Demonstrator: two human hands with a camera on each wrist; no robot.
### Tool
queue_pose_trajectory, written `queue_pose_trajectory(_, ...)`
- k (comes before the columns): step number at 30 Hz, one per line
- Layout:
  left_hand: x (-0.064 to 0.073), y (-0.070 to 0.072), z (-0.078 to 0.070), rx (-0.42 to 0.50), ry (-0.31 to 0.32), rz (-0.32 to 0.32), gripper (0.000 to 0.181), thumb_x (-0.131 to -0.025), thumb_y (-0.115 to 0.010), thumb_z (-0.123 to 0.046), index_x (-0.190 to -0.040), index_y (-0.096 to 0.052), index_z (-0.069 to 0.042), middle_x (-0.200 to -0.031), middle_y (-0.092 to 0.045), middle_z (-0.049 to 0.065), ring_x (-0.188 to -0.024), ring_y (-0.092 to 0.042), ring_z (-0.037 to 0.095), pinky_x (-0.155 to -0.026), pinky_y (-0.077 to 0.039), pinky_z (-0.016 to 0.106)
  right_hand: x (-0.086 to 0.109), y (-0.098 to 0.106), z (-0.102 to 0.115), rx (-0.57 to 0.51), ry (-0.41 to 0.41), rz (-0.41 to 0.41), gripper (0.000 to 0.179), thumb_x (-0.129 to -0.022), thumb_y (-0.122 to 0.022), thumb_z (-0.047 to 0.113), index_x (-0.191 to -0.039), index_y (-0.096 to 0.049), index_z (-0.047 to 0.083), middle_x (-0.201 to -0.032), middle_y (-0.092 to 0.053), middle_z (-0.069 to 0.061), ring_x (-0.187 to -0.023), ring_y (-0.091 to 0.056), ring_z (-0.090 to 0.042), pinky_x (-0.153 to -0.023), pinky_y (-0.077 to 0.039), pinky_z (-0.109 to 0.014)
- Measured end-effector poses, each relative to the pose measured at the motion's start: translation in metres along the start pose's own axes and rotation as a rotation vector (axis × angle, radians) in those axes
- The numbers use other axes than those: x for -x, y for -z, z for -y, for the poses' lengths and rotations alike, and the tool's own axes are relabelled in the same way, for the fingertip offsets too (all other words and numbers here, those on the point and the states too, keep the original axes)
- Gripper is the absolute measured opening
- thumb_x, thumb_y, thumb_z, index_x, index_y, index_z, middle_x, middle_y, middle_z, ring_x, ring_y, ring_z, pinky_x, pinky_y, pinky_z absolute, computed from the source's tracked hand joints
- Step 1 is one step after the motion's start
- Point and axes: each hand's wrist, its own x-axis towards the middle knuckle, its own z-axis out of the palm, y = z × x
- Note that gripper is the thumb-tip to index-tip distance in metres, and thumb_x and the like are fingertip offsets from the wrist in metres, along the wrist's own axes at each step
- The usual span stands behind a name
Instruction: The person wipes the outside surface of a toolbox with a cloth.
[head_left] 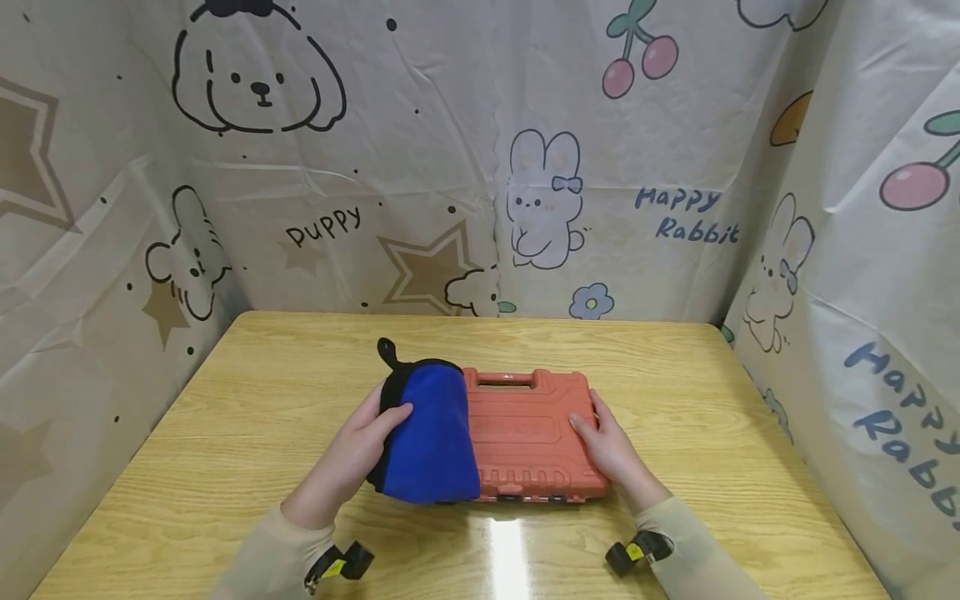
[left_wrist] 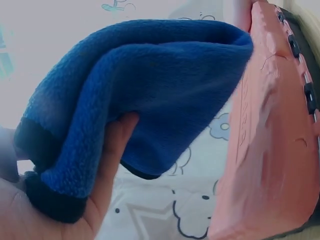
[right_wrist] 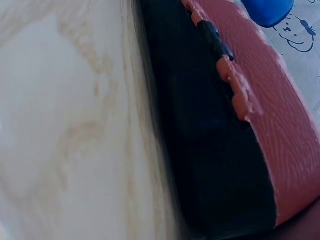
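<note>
My left hand (head_left: 356,446) holds a folded blue fleece cloth (head_left: 431,433) by its black-bound left edge, with the thumb lying on its front. A black loop sticks up from the cloth's top corner. In the left wrist view the folded layers of the cloth (left_wrist: 190,75) arch over the fingers. Behind the cloth, a red plastic tool case (head_left: 525,425) lies flat on the table, its left part hidden. My right hand (head_left: 615,450) grips the case's right side, thumb over the lid's edge. The right wrist view shows the case's black lower half and red lid (right_wrist: 290,145).
The wooden table (head_left: 285,358) extends around the case on all sides. Printed cloth walls (head_left: 420,167) enclose its back and both sides. A carry handle (head_left: 506,377) is moulded into the case's far edge, and latches line its near edge.
</note>
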Motion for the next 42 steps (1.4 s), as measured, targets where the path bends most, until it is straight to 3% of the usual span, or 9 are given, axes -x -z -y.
queue_pose_trajectory(6,-0.010,-0.005,0.004,0.060,-0.077,-0.015,0.056,-0.110,-0.039,-0.015,-0.163,-0.022,-0.011,-0.167,-0.027,0.017,-0.152,-0.029,0.038,-0.122,-0.026,0.057,-0.001,0.000,-0.001,0.006,0.007,-0.002,0.073,-0.110,-0.049,0.028,-0.166,-0.009,0.006,-0.168,-0.019,-0.028,-0.154,-0.022,-0.045,-0.124,-0.022,-0.060)
queue_pose_trajectory(12,-0.014,-0.010,0.006,0.106,-0.088,0.010,0.058,-0.108,-0.040,-0.015,-0.163,-0.022,-0.010,-0.167,-0.029,0.017,-0.150,-0.032,0.034,-0.117,-0.034,0.040,0.000,0.001,0.003,-0.002,0.047,-0.030,0.067,-0.110,-0.048,0.022,-0.164,-0.014,0.000,-0.167,-0.020,-0.029,-0.155,-0.022,-0.044,-0.125,-0.022,-0.057)
queue_pose_trajectory(19,-0.018,-0.019,0.010,0.177,-0.059,0.032,0.058,-0.107,-0.040,-0.015,-0.162,-0.024,-0.008,-0.166,-0.030,0.016,-0.146,-0.036,0.030,-0.111,-0.040,0.029,0.008,0.004,0.016,0.023,0.241,-0.168,0.046,-0.109,-0.051,0.017,-0.153,-0.046,0.002,-0.162,-0.035,-0.022,-0.153,-0.027,-0.040,-0.125,-0.022,-0.057)
queue_pose_trajectory(22,-0.021,-0.022,0.012,0.215,-0.029,0.040,0.057,-0.107,-0.041,-0.016,-0.162,-0.025,-0.009,-0.165,-0.031,0.016,-0.144,-0.038,0.028,-0.110,-0.040,0.030,0.018,0.003,0.027,-0.013,0.309,-0.147,0.039,-0.109,-0.052,0.016,-0.146,-0.055,0.003,-0.157,-0.044,-0.019,-0.150,-0.036,-0.037,-0.124,-0.027,-0.055)
queue_pose_trajectory(26,-0.023,-0.026,0.015,0.268,-0.004,0.059,0.057,-0.107,-0.040,-0.016,-0.162,-0.025,-0.010,-0.165,-0.031,0.016,-0.142,-0.041,0.026,-0.109,-0.042,0.030,0.032,-0.003,0.041,-0.127,0.279,0.005,0.040,-0.110,-0.049,0.018,-0.145,-0.055,0.001,-0.152,-0.052,-0.020,-0.145,-0.045,-0.035,-0.122,-0.033,-0.051)
queue_pose_trajectory(33,-0.025,-0.033,0.018,0.357,0.006,0.106,0.058,-0.107,-0.038,-0.016,-0.163,-0.022,-0.011,-0.165,-0.028,0.017,-0.135,-0.047,0.017,-0.107,-0.045,0.027,0.044,-0.012,0.058,-0.489,0.214,0.487,0.064,-0.114,-0.031,0.037,-0.159,-0.023,-0.008,-0.164,-0.029,-0.031,-0.150,-0.037,-0.040,-0.121,-0.036,-0.039)
queue_pose_trajectory(37,-0.027,-0.036,0.020,0.370,0.007,0.140,0.060,-0.108,-0.039,-0.018,-0.164,-0.018,-0.010,-0.165,-0.027,0.019,-0.133,-0.048,0.016,-0.106,-0.045,0.028,0.044,-0.018,0.064,-0.598,0.158,0.716,0.075,-0.113,-0.026,0.048,-0.162,-0.008,-0.005,-0.167,-0.025,-0.026,-0.148,-0.042,-0.025,-0.114,-0.042,-0.028)
queue_pose_trajectory(39,-0.028,-0.038,0.021,0.376,0.008,0.159,0.061,-0.108,-0.038,-0.019,-0.164,-0.016,-0.010,-0.166,-0.026,0.020,-0.133,-0.048,0.016,-0.106,-0.045,0.029,0.044,-0.021,0.066,-0.649,0.129,0.790,0.072,-0.112,-0.024,0.050,-0.163,-0.013,0.001,-0.161,-0.039,-0.017,-0.140,-0.048,-0.017,-0.110,-0.045,-0.028)
queue_pose_trajectory(42,-0.030,-0.039,0.024,0.385,0.012,0.176,0.060,-0.109,-0.038,-0.019,-0.165,-0.016,-0.011,-0.166,-0.025,0.019,-0.133,-0.048,0.015,-0.107,-0.045,0.029,0.044,-0.025,0.067,-0.771,0.084,0.842,0.053,-0.113,-0.028,0.048,-0.151,-0.042,0.014,-0.136,-0.061,0.002,-0.121,-0.059,-0.009,-0.103,-0.050,-0.028)
